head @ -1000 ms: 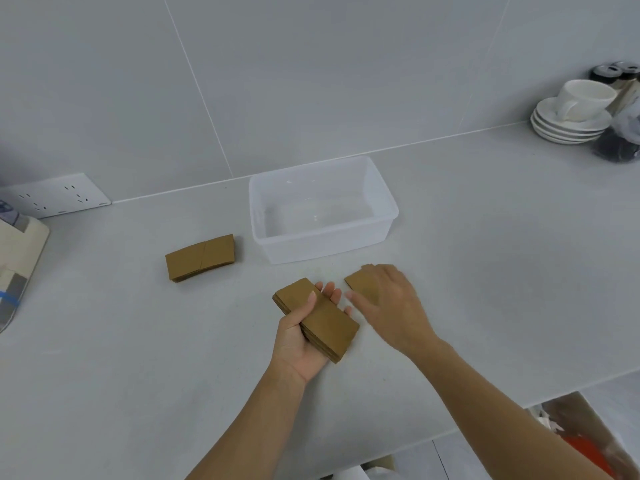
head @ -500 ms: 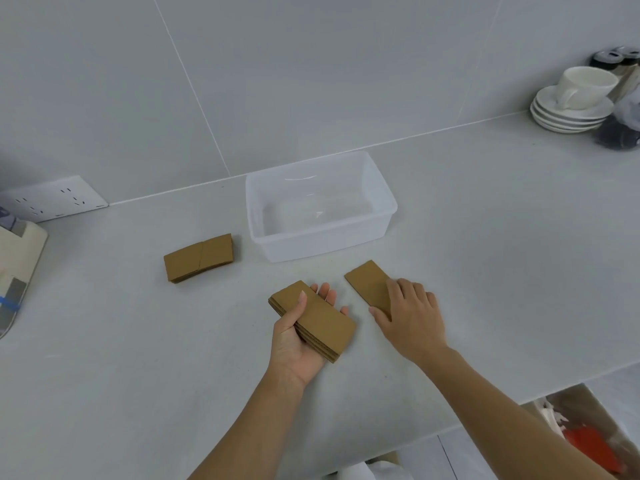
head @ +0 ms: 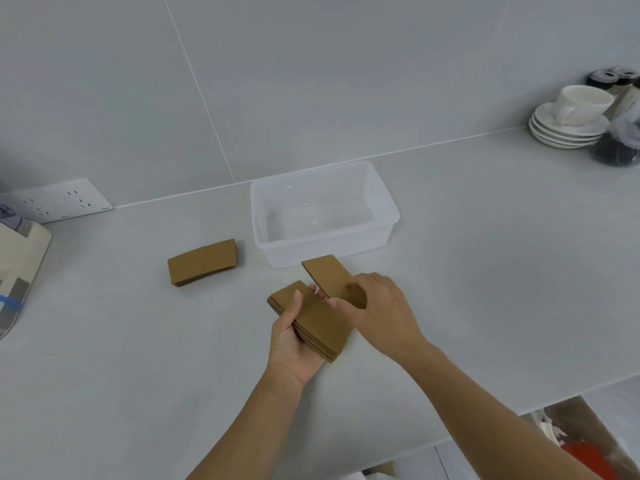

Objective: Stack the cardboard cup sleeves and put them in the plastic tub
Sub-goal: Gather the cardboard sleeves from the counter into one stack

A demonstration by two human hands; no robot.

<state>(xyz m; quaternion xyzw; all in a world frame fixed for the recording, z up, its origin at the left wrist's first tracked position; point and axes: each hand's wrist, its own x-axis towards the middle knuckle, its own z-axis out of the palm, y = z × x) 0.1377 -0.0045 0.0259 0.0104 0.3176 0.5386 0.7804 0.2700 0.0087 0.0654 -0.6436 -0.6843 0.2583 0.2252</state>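
Observation:
My left hand [head: 294, 344] holds a stack of flat brown cardboard sleeves [head: 317, 322] just above the counter, thumb on top. My right hand [head: 379, 313] grips one single sleeve [head: 327, 273], lifted and tilted, right beside the stack. Two more flat sleeves [head: 202, 261] lie overlapping on the counter to the left. The clear plastic tub [head: 388, 216] stands behind my hands with nothing in it.
A wall socket plate [head: 59, 200] and a patterned cloth bag [head: 15, 271] are at the far left. Stacked white saucers with a cup [head: 571, 116] and dark jars sit at the back right. The counter's front edge runs at the lower right above an open bin.
My right hand has taken hold of the single sleeve from the counter and raised it toward the stack. The left hand keeps the stack nearly still.

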